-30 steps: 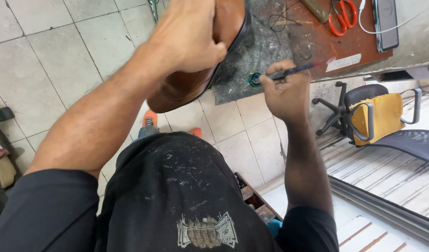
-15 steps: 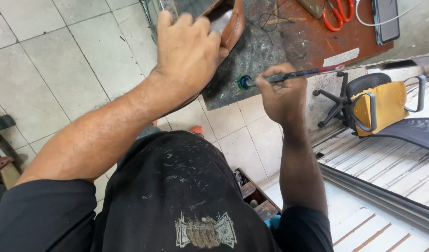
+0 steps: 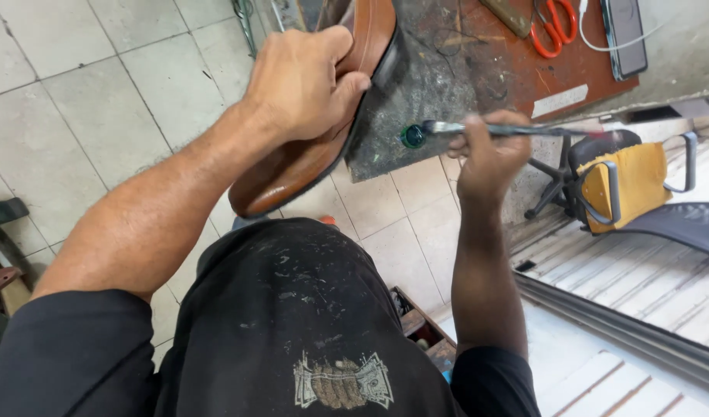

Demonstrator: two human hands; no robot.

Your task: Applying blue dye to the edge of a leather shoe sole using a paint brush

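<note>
**Shoe held at the counter's near edge, brush tip by the small pot**

I see the left hand (image 3: pixel 304 85) wrapped over a brown leather shoe (image 3: pixel 308 154), fingers (image 3: pixel 335 46) curled across the upper and the thumb pressed against its side. The grip is closed firmly on the shoe. The shoe lies tilted, its toe pointing down toward the floor and past the near edge of the counter (image 3: pixel 416 93), its heel end up over the dark, stained part of the counter top. Its black sole edge (image 3: pixel 354 131) faces the right hand.

My right hand (image 3: pixel 489 150) is closed around a thin brush (image 3: pixel 509 130), held nearly level, the handle running off toward the right. The brush tip sits right at a small round dark-green pot (image 3: pixel 412 137) that stands at the near edge of the counter; I cannot tell whether the bristles touch it.

Toward the far right corner of the counter lie orange-handled scissors (image 3: pixel 555 23) and a dark phone (image 3: pixel 624 31) with a white cable (image 3: pixel 640 38). Below, on the right, stands an office chair with a yellow back cover (image 3: pixel 624 185). The tiled floor (image 3: pixel 99 93) fills the left side of the view.
</note>
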